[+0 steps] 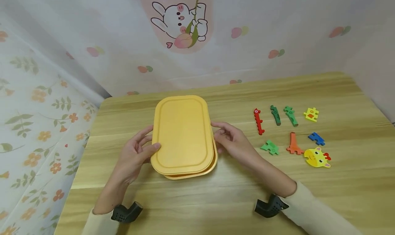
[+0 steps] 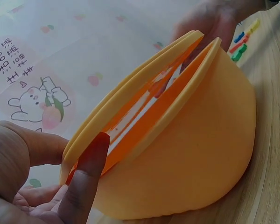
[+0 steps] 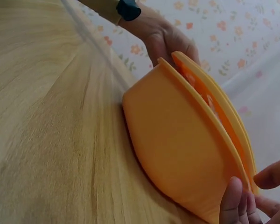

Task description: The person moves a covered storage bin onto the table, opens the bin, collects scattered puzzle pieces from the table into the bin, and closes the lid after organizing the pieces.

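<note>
A yellow rounded rectangular lid (image 1: 182, 132) sits tilted over a deep yellow plastic box (image 2: 191, 140), with a gap between the two rims showing in both wrist views. My left hand (image 1: 134, 156) pinches the lid's left side, thumb on top; in the left wrist view a finger (image 2: 86, 182) reaches into the gap under it. On the opposite side, my right hand (image 1: 232, 142) holds the edge where lid and box meet. In the right wrist view one fingertip (image 3: 231, 196) lies against the box wall and another (image 3: 266, 177) is at the lid's edge.
Several puzzle pieces lie on the wooden table (image 1: 348, 194) to the right: a red strip (image 1: 258, 121), green pieces (image 1: 290, 115), an orange piece (image 1: 294, 144), a blue piece (image 1: 316, 139) and a yellow giraffe head (image 1: 316, 157). A printed curtain (image 1: 262, 29) hangs behind.
</note>
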Demonstrator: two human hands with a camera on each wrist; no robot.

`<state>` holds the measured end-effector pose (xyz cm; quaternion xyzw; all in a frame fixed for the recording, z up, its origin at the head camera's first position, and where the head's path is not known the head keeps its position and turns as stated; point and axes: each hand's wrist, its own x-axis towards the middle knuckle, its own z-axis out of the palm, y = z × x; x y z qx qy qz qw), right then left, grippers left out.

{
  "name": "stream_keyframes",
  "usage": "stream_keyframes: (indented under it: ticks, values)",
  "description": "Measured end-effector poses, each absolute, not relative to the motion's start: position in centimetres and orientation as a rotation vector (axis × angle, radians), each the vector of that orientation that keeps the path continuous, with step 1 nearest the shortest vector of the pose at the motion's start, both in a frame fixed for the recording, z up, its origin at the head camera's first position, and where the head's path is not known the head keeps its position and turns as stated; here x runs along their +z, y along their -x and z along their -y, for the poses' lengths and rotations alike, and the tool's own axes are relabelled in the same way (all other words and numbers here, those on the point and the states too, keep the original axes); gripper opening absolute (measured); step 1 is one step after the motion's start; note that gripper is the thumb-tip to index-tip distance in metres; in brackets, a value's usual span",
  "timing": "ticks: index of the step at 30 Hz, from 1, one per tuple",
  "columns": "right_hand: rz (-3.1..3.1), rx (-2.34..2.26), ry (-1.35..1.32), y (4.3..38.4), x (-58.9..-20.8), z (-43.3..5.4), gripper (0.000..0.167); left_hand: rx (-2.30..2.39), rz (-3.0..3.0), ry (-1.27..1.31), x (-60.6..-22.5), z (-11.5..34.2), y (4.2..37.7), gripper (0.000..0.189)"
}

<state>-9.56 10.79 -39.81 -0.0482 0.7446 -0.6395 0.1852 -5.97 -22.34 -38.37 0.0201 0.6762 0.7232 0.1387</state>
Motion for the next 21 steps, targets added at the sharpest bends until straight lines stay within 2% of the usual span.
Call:
stream_keyframes:
  ticks: [6,21]
  values:
    - [-2.056,-1.801,0.135,9.8,-40.0,-10.9,0.054,2.108,-1.946,-0.078,-38.6,22.6,6.0,0.073]
    - [-2.003,-1.859,0.114,9.7,-40.6,-10.6,0.056,2.194,-1.910,-0.043,-38.2,24.4,4.5,0.074]
